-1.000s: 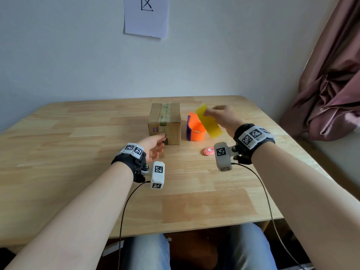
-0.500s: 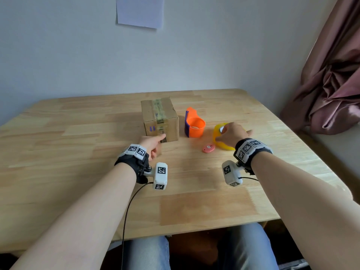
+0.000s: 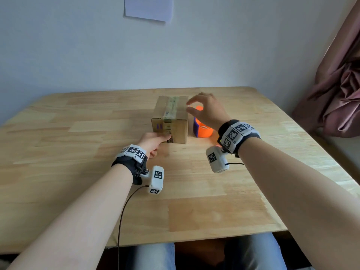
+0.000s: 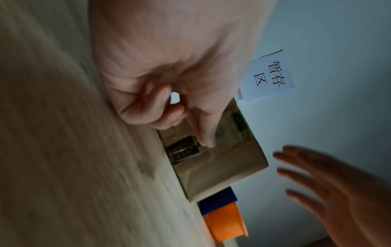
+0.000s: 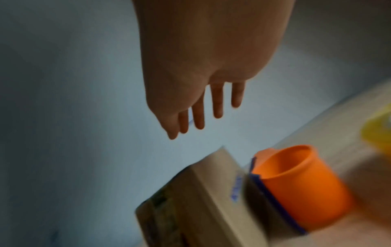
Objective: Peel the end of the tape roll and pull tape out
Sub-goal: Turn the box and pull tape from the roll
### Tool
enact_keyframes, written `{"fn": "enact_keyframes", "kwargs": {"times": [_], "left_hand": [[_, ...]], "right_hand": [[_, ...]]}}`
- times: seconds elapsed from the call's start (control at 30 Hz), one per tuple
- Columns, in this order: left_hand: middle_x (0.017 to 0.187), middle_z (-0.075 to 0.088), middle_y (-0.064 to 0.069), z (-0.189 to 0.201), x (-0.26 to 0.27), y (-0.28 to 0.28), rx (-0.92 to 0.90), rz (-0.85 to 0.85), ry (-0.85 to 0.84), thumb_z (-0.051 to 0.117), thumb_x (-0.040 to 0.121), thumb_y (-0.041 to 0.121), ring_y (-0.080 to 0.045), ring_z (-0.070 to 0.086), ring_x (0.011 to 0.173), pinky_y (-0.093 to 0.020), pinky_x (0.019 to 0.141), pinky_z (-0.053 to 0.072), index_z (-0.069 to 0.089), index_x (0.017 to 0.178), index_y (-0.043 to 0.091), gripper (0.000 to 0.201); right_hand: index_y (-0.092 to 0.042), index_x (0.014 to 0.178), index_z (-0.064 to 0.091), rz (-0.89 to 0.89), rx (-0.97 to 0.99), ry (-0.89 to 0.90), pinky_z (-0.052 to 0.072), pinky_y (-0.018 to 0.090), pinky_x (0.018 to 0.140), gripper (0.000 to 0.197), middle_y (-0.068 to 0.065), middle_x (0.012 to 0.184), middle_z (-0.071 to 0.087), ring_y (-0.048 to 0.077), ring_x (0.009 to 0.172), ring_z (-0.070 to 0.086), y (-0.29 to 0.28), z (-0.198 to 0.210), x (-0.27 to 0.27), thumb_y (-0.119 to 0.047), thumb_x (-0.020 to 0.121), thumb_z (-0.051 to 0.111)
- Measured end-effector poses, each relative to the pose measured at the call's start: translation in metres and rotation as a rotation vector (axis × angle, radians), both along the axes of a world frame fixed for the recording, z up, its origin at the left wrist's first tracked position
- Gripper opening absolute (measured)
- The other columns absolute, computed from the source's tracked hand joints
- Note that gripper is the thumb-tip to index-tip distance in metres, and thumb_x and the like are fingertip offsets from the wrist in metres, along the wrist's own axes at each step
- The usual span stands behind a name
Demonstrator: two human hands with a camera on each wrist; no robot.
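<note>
Both grips empty: left hand (image 3: 153,140) touches one box (image 3: 176,121)

A taped box (image 3: 169,119) stands on the tabletop (image 3: 78,172), an orange cup (image 3: 202,130) just beside it; curtain (image 3: 339,84) at right.

Matt cardboard box (image 3: 169,119), smooth orange plastic tape dispenser (image 3: 202,130), light wooden table (image 3: 78,152).

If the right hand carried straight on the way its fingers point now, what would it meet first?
Probably the cardboard box: the open right hand hangs beside its top right edge, fingers aimed leftward over it. Depth is unclear; it might pass just above.
</note>
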State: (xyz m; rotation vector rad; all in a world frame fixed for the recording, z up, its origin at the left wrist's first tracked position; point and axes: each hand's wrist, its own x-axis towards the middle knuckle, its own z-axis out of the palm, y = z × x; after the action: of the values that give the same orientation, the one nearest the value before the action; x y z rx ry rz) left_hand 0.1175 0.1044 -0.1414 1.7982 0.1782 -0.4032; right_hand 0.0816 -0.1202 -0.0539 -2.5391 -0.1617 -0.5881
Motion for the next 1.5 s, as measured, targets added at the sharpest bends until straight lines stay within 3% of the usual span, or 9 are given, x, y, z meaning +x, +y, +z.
{"fn": "enact_keyframes", "kwargs": {"times": [0.13,0.27,0.47,0.6,0.8,1.1,1.23,1.4,1.5], "left_hand": [[0.075,0.047,0.0,-0.006,0.007,0.007,0.007,-0.035,-0.011,0.086,0.072,0.045,-0.011,0.032,0.052,-0.022,0.04,0.027,0.067,0.118,0.019,0.055],[0.065,0.035,0.003,-0.009,0.01,0.008,-0.007,-0.041,-0.014,0.086,0.073,0.043,-0.012,0.027,0.05,-0.024,0.042,0.022,0.069,0.109,0.021,0.045],[0.066,0.031,0.003,-0.018,0.015,0.006,-0.008,-0.011,-0.021,0.088,0.068,0.045,-0.013,0.025,0.049,-0.024,0.039,0.022,0.071,0.116,0.019,0.057],[0.066,0.03,0.005,-0.02,0.02,0.008,-0.065,-0.031,0.019,0.09,0.068,0.04,-0.011,0.023,0.051,-0.023,0.037,0.022,0.069,0.122,0.015,0.063],[0.068,0.036,0.005,-0.019,0.022,0.007,-0.106,-0.036,0.063,0.091,0.068,0.036,-0.009,0.026,0.052,-0.021,0.035,0.024,0.068,0.118,0.01,0.061],[0.048,0.048,0.011,-0.01,0.021,0.006,-0.21,-0.039,0.141,0.087,0.075,0.022,-0.007,0.028,0.044,-0.019,0.035,0.025,0.068,0.106,0.005,0.039],[0.055,0.031,0.007,-0.007,0.021,0.008,-0.242,-0.051,0.228,0.085,0.077,0.024,-0.007,0.022,0.047,-0.017,0.035,0.023,0.071,0.097,0.003,0.032],[0.056,0.046,0.008,0.001,0.019,0.021,-0.239,0.038,0.244,0.078,0.085,0.023,-0.005,0.024,0.044,-0.014,0.035,0.027,0.068,0.108,0.005,0.031],[0.074,0.048,0.002,0.012,0.021,0.029,-0.239,0.208,0.09,0.068,0.088,0.02,-0.009,0.041,0.051,-0.021,0.043,0.039,0.06,0.114,0.011,0.029]], "right_hand": [[-0.023,0.124,0.076,0.223,-0.099,0.097,0.043,0.041,0.111,0.035,0.001,0.141,0.066,0.023,0.132,0.056,0.039,0.0,0.018,-0.042,0.097,0.065],[-0.027,0.138,0.068,0.175,-0.19,0.195,0.035,0.042,0.117,0.048,-0.004,0.153,0.057,0.024,0.142,0.047,0.052,-0.017,0.027,-0.051,0.097,0.062],[-0.031,0.144,0.061,0.145,-0.179,0.217,0.016,0.046,0.124,0.051,-0.009,0.158,0.05,0.021,0.152,0.035,0.049,-0.033,0.036,-0.054,0.098,0.057],[-0.026,0.117,0.075,0.07,-0.142,0.182,0.03,0.042,0.113,0.045,-0.001,0.134,0.071,0.024,0.122,0.064,0.054,-0.036,0.043,-0.06,0.088,0.065],[-0.025,0.104,0.068,-0.044,-0.083,0.144,0.054,0.043,0.085,0.042,-0.006,0.11,0.072,0.022,0.098,0.068,0.061,-0.043,0.039,-0.06,0.08,0.072],[-0.031,0.121,0.066,-0.048,-0.106,0.072,0.059,0.044,0.071,0.066,-0.004,0.114,0.065,0.024,0.101,0.067,0.062,-0.059,0.04,-0.062,0.065,0.081],[-0.035,0.131,0.061,-0.061,-0.14,0.058,0.06,0.044,0.07,0.076,-0.004,0.115,0.062,0.024,0.103,0.067,0.063,-0.059,0.039,-0.062,0.063,0.082],[-0.035,0.135,0.06,-0.065,-0.164,0.049,0.059,0.042,0.069,0.08,-0.003,0.116,0.062,0.027,0.102,0.068,0.062,-0.058,0.037,-0.063,0.064,0.085],[-0.037,0.138,0.06,-0.035,-0.133,0.063,0.06,0.043,0.075,0.081,-0.001,0.124,0.065,0.027,0.114,0.067,0.061,-0.058,0.037,-0.063,0.065,0.084]]}}
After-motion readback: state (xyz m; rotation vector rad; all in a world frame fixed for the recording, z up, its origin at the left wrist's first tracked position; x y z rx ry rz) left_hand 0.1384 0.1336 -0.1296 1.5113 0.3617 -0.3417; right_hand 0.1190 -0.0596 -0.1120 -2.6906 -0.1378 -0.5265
